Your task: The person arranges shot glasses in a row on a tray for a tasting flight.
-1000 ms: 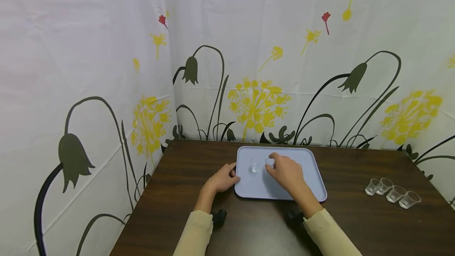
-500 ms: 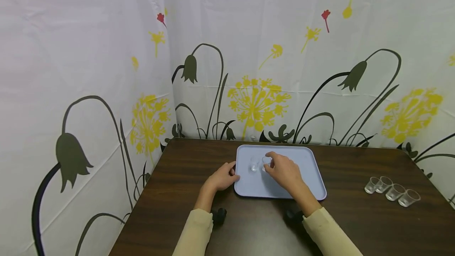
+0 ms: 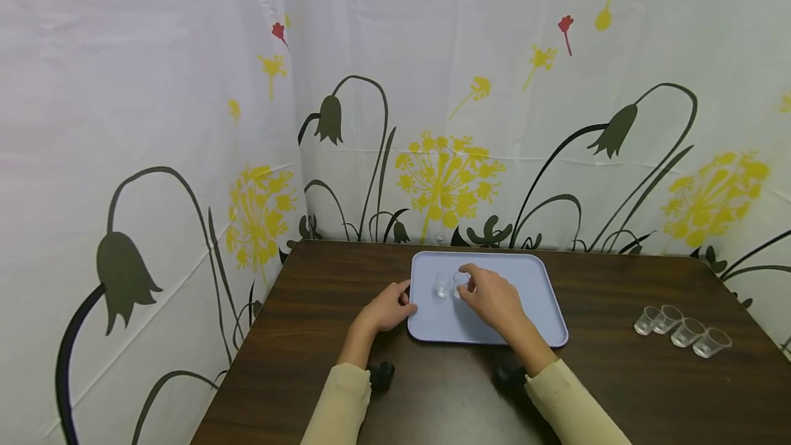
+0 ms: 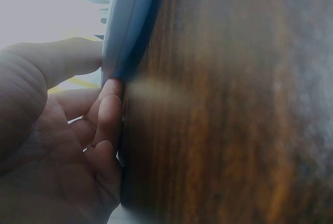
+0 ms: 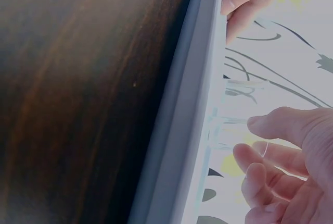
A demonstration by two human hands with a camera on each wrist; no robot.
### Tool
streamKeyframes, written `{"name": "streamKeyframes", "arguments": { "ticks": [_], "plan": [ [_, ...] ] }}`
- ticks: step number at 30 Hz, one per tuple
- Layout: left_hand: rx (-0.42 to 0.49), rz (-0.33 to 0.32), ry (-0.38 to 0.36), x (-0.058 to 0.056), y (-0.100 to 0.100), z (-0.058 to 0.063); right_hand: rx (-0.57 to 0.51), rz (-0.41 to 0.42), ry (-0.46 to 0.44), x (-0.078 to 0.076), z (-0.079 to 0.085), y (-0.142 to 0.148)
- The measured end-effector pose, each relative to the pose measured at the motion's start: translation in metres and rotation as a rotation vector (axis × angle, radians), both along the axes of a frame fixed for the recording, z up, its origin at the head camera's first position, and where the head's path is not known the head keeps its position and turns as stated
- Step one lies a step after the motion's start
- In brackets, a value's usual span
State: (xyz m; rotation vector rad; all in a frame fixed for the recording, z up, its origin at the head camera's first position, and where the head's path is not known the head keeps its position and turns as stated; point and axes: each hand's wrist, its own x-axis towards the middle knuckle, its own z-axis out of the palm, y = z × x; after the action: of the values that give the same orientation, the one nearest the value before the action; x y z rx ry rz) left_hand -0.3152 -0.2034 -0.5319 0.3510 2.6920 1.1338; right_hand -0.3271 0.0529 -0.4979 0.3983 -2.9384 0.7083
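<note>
A light blue tray [image 3: 494, 332] lies on the dark wooden table, and my left hand [image 3: 386, 309] holds its left edge. In the left wrist view the thumb [image 4: 78, 60] is on the tray's rim and the curled fingers are low against its side, near the table. My right hand [image 3: 494, 297] is over the tray, pinching a small clear shot glass [image 3: 459, 286] between thumb and fingers. That glass stands upright, close to the right of a second clear shot glass [image 3: 442, 287]. The fingers partly cover the pinched glass in the head view.
To the right of the tray, several more clear shot glasses [image 3: 687, 333] stand in a slanting row on the table [image 3: 624, 397]. A white curtain [image 3: 432, 33] printed with flowers hangs behind and to the left of the table.
My right hand has moved slightly left with the pinched shot glass, bringing it nearer the other glass on the tray. My left hand has stayed at the tray's edge.
</note>
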Motion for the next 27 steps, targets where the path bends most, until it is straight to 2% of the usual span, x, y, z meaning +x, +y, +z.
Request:
{"name": "streamKeyframes", "arguments": {
  "ticks": [2,4,9,12,13,15,16,23,27],
  "plan": [
    [0.006,0.000,-0.007,-0.002,0.000,-0.002,-0.002,0.003,0.002,0.000,0.000,0.000],
    [0.020,0.008,-0.025,0.001,0.001,0.005,-0.001,0.003,0.002,-0.001,-0.001,-0.001],
    [0.003,-0.014,0.019,-0.007,-0.003,-0.010,-0.002,0.004,0.006,-0.001,-0.002,-0.001],
    [0.009,-0.001,-0.001,-0.002,-0.001,-0.002,-0.008,0.007,0.008,-0.001,-0.002,-0.001],
    [0.015,0.011,-0.018,0.002,0.002,0.006,-0.010,0.007,0.008,0.000,-0.001,0.000],
    [0.009,0.020,-0.016,0.005,0.005,0.010,-0.012,0.009,0.004,0.000,0.000,0.002],
    [0.008,0.034,-0.036,0.008,0.008,0.017,-0.012,0.011,0.001,0.000,0.001,0.003],
    [-0.012,0.050,-0.038,0.009,0.008,0.016,-0.004,0.014,-0.035,0.003,0.003,0.012],
    [-0.004,0.030,-0.023,0.010,0.006,0.016,0.005,0.003,-0.063,0.006,0.002,0.019]
  ]
}}
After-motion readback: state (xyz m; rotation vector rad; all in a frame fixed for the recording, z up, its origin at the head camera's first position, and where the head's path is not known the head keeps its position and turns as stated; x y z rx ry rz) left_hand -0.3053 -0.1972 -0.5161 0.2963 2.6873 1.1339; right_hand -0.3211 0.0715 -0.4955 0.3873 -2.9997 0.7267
